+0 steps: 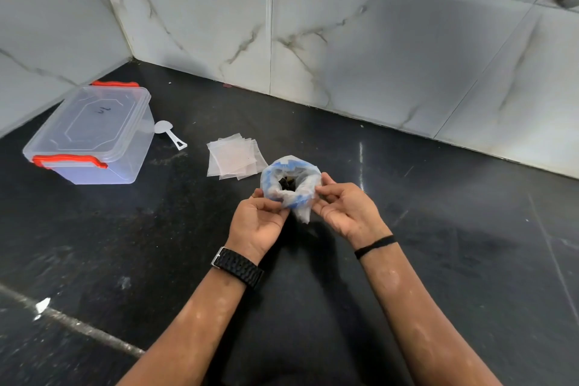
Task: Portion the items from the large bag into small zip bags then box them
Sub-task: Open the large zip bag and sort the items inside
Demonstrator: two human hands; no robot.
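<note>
Left hand and right hand pinch with their fingers the rolled rim of a clear blue-printed plastic bag over the open black stone surface.

A black stone counter meets marble-tiled walls along its far and left edges. Near the far left corner stands a clear lidded box with orange latches. Just beside it lies a white scoop. Toward the middle lies a stack of small zip bags.
</note>
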